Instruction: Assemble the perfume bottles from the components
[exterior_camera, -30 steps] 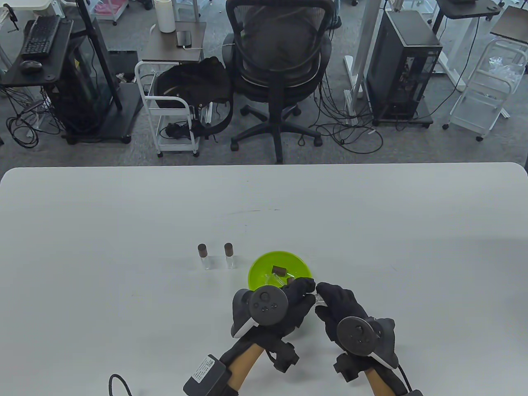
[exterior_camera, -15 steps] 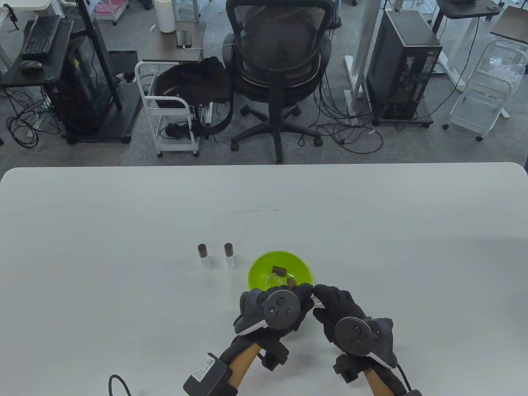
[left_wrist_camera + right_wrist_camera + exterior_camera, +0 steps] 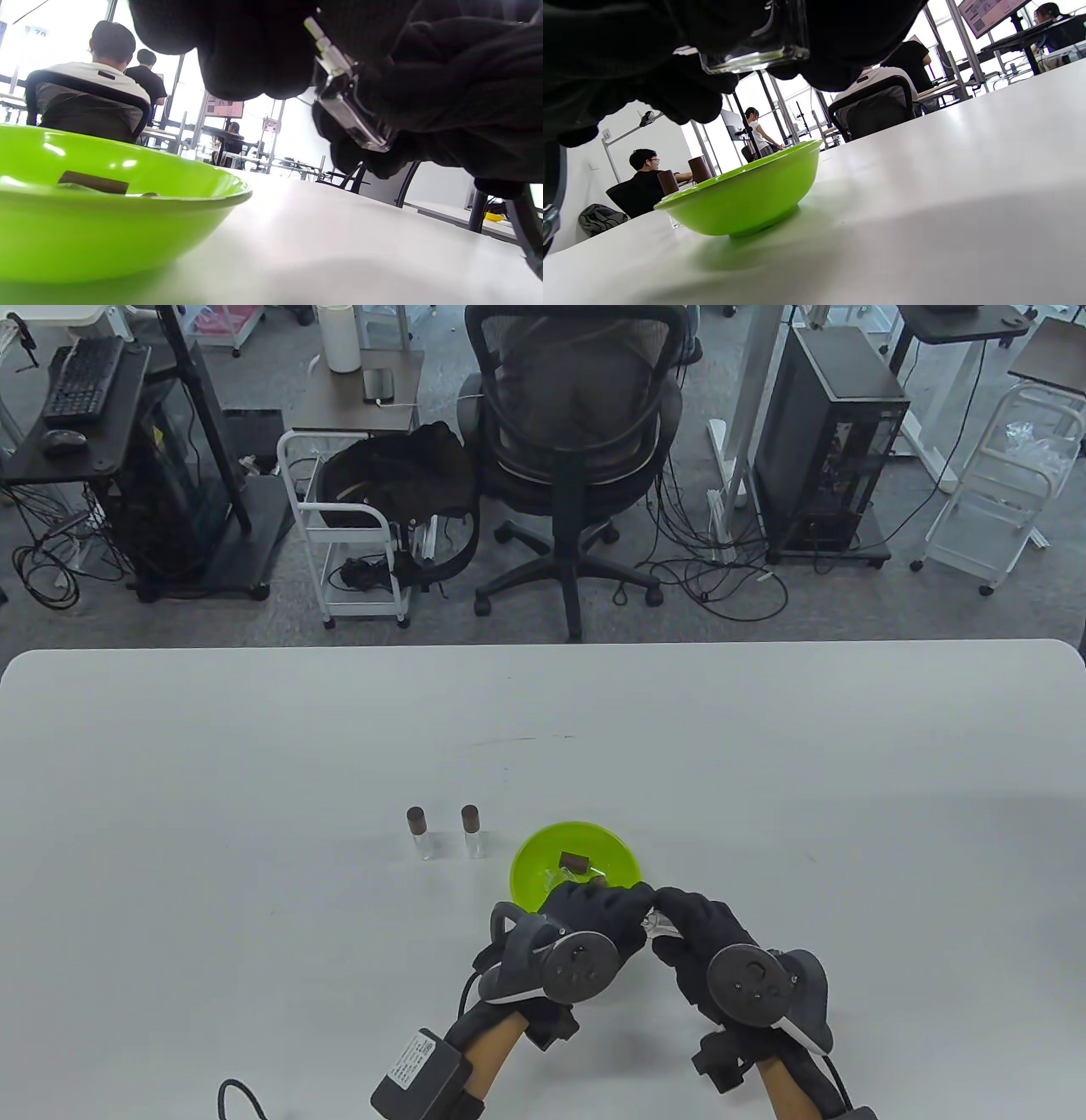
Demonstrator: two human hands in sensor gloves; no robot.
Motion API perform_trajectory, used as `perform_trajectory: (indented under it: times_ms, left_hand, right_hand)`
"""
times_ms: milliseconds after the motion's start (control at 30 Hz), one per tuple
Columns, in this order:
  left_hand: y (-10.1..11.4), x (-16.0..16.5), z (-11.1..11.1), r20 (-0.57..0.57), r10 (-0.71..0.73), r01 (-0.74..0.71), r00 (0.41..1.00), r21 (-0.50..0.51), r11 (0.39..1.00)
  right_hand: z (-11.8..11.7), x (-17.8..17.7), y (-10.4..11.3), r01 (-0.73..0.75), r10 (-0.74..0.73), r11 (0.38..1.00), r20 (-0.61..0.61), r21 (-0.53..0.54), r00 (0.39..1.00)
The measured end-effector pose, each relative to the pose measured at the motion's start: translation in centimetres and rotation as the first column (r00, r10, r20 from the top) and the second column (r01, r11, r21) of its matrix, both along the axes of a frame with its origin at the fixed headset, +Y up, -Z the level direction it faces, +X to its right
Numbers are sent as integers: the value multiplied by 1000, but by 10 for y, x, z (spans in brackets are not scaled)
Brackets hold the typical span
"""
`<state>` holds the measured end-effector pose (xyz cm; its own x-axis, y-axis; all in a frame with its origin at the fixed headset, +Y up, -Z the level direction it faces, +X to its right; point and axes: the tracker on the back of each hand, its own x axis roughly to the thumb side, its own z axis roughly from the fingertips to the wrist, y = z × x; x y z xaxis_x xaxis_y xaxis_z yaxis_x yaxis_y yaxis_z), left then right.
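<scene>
My right hand point(image 3: 691, 920) grips a clear glass perfume bottle point(image 3: 660, 927) just in front of the green bowl point(image 3: 530, 861). In the left wrist view the bottle point(image 3: 354, 123) is tilted, with a white spray nozzle point(image 3: 326, 44) at its neck. My left hand point(image 3: 607, 912) pinches at that nozzle end. In the right wrist view the bottle's base point(image 3: 755, 55) shows between my gloved fingers. A brown cap point(image 3: 574, 862) and clear parts lie in the bowl. Two assembled bottles with brown caps point(image 3: 417, 831) point(image 3: 472, 830) stand left of the bowl.
The green bowl point(image 3: 742, 195) sits on the white table point(image 3: 764, 780), close behind both hands. An office chair point(image 3: 577, 432) and carts stand beyond the table's far edge.
My left hand has rolled over, its tracker swinging down and toward me, while its fingertips stay at the bottle's neck. My right hand has shifted slightly right, still holding the bottle.
</scene>
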<state>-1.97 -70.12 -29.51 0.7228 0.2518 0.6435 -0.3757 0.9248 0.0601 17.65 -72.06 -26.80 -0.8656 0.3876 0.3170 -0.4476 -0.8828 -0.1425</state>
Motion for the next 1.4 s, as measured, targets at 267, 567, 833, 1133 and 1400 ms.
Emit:
perform_trajectory:
  times_ms: [267, 567, 833, 1133, 1400]
  left_hand:
    - [1, -1, -32, -244, -164, 135, 956, -131, 982]
    - [-16, 37, -65, -340, -442, 359, 830, -280, 890]
    - [-31, 61, -78, -368, -583, 486, 724, -327, 810]
    - [-42, 66, -85, -326, -645, 525, 691, -387, 758]
    - [-44, 56, -86, -307, -635, 506, 709, -405, 761]
  right_hand:
    - [-6, 25, 0, -45, 41, 999, 114, 28, 993]
    - [-7, 46, 3, 36, -42, 999, 172, 37, 984]
    - [-7, 57, 4, 102, -109, 994, 196, 43, 975]
    - [-6, 62, 4, 136, -143, 990, 209, 45, 968]
    - [-7, 61, 3, 134, -139, 990, 204, 38, 969]
